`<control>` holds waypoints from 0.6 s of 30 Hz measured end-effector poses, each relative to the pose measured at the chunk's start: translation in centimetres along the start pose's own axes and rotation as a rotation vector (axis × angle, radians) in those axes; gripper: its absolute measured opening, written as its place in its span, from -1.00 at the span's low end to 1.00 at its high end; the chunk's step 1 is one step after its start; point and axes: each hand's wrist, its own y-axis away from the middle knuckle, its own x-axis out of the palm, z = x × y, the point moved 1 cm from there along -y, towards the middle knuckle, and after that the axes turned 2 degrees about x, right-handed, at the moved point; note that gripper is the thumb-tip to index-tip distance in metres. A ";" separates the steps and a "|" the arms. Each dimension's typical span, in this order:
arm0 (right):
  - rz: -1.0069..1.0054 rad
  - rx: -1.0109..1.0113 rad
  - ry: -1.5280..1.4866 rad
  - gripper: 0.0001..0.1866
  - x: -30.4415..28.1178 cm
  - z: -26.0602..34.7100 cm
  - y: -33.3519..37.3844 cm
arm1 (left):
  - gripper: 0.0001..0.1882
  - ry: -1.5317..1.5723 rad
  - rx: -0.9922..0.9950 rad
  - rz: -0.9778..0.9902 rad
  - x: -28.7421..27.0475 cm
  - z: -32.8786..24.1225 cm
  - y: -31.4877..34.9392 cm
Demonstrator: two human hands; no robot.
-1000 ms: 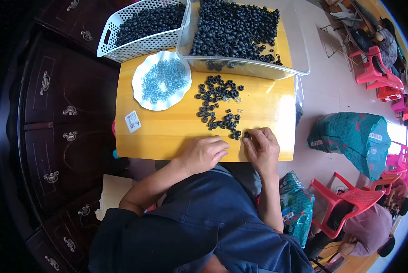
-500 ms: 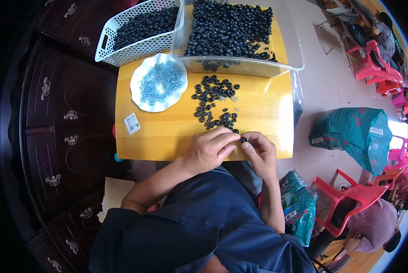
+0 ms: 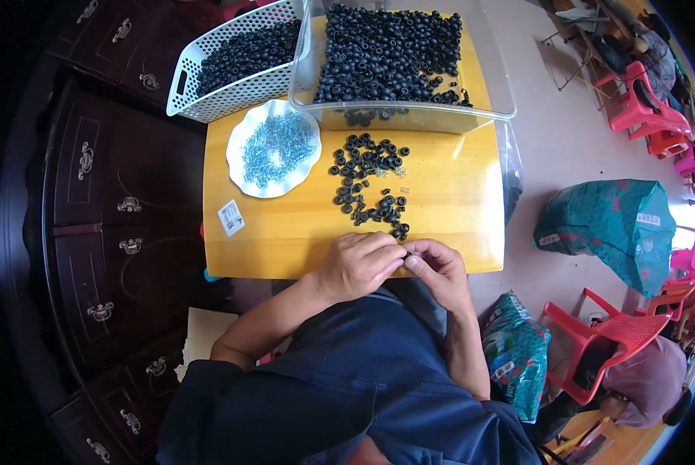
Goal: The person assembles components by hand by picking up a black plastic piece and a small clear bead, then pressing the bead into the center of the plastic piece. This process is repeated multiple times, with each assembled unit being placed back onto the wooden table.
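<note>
Near the front edge of the yellow table (image 3: 277,252), my two hands meet at the fingertips. My right hand (image 3: 439,271) pinches a small round black plastic piece (image 3: 407,256) between thumb and fingers. From the other side my left hand (image 3: 359,267) comes up against the piece, its thumb and fingers pressed together; what those fingertips hold, if anything, is hidden. Just beyond lies a loose group of similar black ring-like pieces (image 3: 350,169), with a few tiny clear or metallic bits (image 3: 401,172) beside them.
A scalloped white plate (image 3: 237,174) holds many small shiny bluish bits. Behind stand a clear plastic bin (image 3: 440,118) and a white perforated basket (image 3: 243,93), both with black pieces. A white label (image 3: 231,218) lies at left. Teal bags (image 3: 603,221) and red chairs (image 3: 603,333) are on the right.
My hands have drawn slightly nearer to my body, fingertips closer together around the black piece, which shows less now. The whole view has shifted a little.
</note>
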 end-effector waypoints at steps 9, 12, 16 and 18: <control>0.000 -0.030 -0.009 -0.80 1.0 0.3 0.0 | -0.81 -0.026 -0.055 -0.002 -0.3 -0.1 0.8; -0.036 0.003 -0.163 -0.80 0.6 0.7 0.1 | -0.83 -0.038 -0.090 -0.011 -0.5 -0.2 1.0; -0.131 0.055 -0.307 -0.77 0.6 1.2 0.5 | -0.87 -0.073 -0.190 0.015 -0.9 0.2 1.0; -0.171 -0.009 -0.310 -0.76 -0.3 0.4 0.4 | -0.89 -0.104 -0.227 0.032 -0.9 0.6 1.0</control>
